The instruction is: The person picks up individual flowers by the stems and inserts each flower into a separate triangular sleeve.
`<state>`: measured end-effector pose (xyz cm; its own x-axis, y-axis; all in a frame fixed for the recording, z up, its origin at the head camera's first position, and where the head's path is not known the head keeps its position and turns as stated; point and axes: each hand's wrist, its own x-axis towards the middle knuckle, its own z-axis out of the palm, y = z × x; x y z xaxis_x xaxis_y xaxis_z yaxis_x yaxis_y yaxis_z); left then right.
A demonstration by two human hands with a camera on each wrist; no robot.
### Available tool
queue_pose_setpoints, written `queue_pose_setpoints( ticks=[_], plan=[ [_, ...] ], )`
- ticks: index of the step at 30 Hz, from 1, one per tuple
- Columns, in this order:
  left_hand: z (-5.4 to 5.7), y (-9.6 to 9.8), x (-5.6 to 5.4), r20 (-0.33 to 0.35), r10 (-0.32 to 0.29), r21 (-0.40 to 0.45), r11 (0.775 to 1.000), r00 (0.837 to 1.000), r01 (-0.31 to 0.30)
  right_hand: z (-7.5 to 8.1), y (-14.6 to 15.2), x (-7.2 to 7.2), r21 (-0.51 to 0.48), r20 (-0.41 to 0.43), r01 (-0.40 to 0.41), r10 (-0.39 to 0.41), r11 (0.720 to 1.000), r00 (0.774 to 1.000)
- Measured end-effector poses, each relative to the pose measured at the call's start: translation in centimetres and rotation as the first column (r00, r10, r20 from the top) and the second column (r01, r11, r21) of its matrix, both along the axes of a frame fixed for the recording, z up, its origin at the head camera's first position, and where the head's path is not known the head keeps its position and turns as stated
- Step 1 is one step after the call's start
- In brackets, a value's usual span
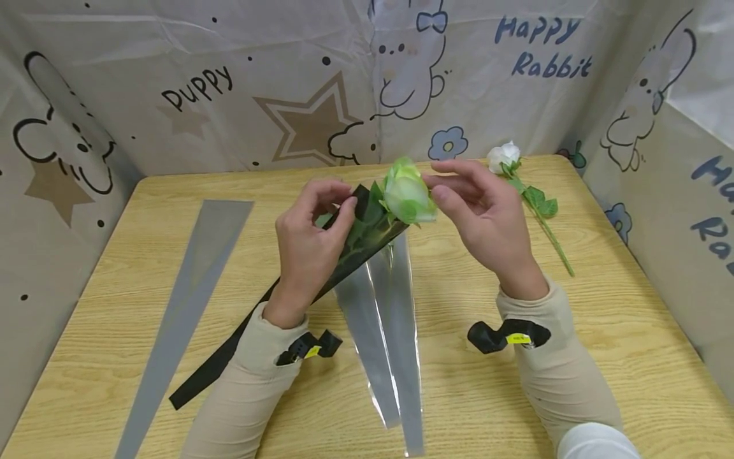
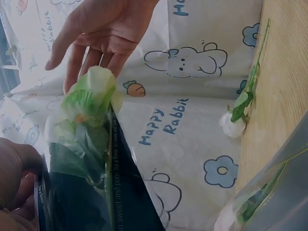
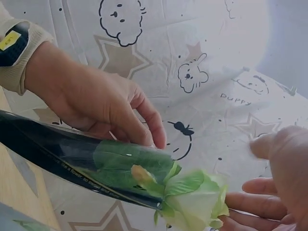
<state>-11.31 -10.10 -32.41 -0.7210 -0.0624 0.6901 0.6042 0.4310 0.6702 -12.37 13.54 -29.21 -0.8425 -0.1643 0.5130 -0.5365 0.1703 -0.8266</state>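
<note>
Black wrapper (image 1: 354, 258), its lettering (image 2: 119, 192) wrist-view only, in left grip (image 1: 309, 239); right grip (image 1: 492, 226) loose.

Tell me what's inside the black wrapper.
Green leaves show through the clear upper part of the black wrapper; the pale green rose bloom sits mostly outside. Farther down, dark film hides the interior, so the stem's reach can't be told.

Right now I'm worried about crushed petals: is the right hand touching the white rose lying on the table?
Apart. In the left wrist view, printed backdrop shows plainly between the right hand and the white rose.
</note>
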Motion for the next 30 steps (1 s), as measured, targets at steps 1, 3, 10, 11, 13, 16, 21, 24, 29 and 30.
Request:
queue_pose_setpoints(
  ticks=[1, 3, 10, 11, 13, 16, 21, 24, 29, 30],
  plan=[
    [0.0, 0.0, 0.0, -0.005, 0.003, -0.003, 1.000, 1.000, -0.003, 0.1, -0.1, 0.1, -0.011, 0.014, -0.006, 0.006, 1.000, 1.000],
    [-0.2, 0.1, 0.0, -0.010, 0.004, -0.010, 1.000, 1.000, -0.004, 0.1, -0.2, 0.1, -0.025, 0.041, -0.012, 0.013, 1.000, 0.999],
    [-0.5, 0.4, -0.1, -0.013, 0.001, -0.042, 0.999, 1.000, -0.002, 0.2, -0.4, 0.4, -0.008, 0.020, -0.017, 0.017, 1.000, 1.000],
    [-0.5, 0.4, -0.1, -0.012, 0.004, -0.046, 0.999, 1.000, -0.005, 0.2, -0.4, 0.5, -0.004, 0.005, -0.022, 0.022, 1.000, 1.000],
    [-0.5, 0.4, -0.1, -0.010, 0.010, -0.055, 0.998, 1.000, -0.010, 0.3, -0.4, 0.7, 0.011, -0.021, -0.029, 0.029, 1.000, 0.999],
    [-0.5, 0.5, 0.0, -0.009, 0.014, -0.075, 0.997, 1.000, -0.014, 0.4, -0.3, 0.9, 0.030, -0.046, -0.037, 0.038, 0.999, 0.998],
    [-0.6, 0.9, 0.0, 0.001, -0.021, -0.117, 0.993, 1.000, 0.021, 0.5, -0.3, 1.1, 0.037, -0.039, -0.041, 0.043, 0.998, 0.998],
    [-0.7, 1.1, 0.0, 0.020, -0.050, -0.154, 0.987, 0.999, 0.052, 0.4, -0.2, 0.9, 0.037, -0.010, -0.048, 0.049, 0.998, 0.999],
    [-0.7, 1.1, 0.1, 0.017, -0.032, -0.160, 0.986, 0.999, 0.035, 0.4, -0.2, 0.7, 0.024, -0.005, -0.052, 0.053, 0.998, 0.999],
    [-0.7, 1.0, 0.0, 0.006, -0.025, -0.151, 0.988, 1.000, 0.026, 0.4, -0.1, 0.7, 0.017, -0.013, -0.051, 0.052, 0.999, 0.999]
  ],
)
